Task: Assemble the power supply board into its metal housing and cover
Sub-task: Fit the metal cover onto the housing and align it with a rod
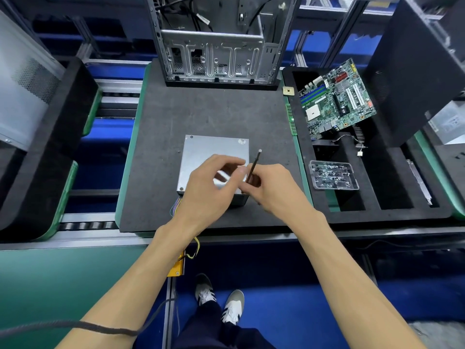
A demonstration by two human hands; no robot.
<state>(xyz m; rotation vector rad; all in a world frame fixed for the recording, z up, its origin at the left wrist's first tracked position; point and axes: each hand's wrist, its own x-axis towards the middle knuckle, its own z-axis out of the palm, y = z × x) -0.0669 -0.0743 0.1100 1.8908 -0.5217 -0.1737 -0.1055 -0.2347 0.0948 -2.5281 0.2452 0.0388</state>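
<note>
- Housing (214,157) lies lid-up on the bench (201,112); right hand (271,190) grips a screwdriver (254,167).
- Left hand (211,182) pinches near its tip, likely seating a screw; keep the driver upright over the hole.

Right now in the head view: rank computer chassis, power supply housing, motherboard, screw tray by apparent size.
1. computer chassis, cropped by the top edge yet clearly the largest.
2. power supply housing and motherboard look close; the hands hide part of the housing, so no ranking between them.
3. screw tray, smallest.
</note>
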